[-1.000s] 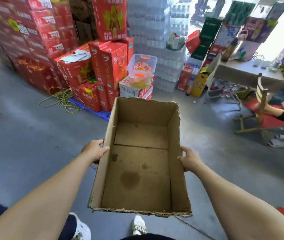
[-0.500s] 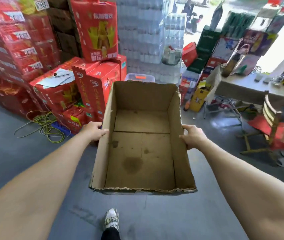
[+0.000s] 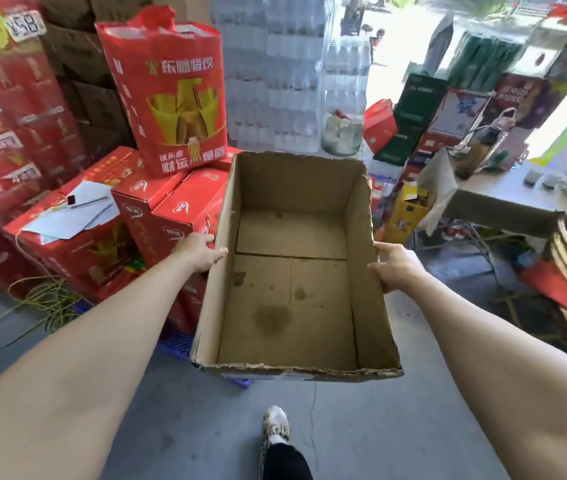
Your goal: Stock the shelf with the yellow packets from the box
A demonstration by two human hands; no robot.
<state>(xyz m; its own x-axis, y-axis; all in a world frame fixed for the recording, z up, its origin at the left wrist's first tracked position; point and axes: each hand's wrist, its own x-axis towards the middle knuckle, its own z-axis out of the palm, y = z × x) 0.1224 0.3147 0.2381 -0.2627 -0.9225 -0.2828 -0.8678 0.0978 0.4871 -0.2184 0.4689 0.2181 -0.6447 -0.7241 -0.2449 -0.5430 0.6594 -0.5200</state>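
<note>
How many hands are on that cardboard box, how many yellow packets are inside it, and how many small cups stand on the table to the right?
Hands gripping the box: 2, the left hand and the right hand
Yellow packets inside: 0
Small cups on the table: 2
Total: 4

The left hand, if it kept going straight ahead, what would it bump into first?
Probably the red cartons stacked just beyond the left hand, which holds the cardboard box by its side wall. Depth is hard to judge here.

Open brown cardboard box [image 3: 361, 271], upright, stained
</note>
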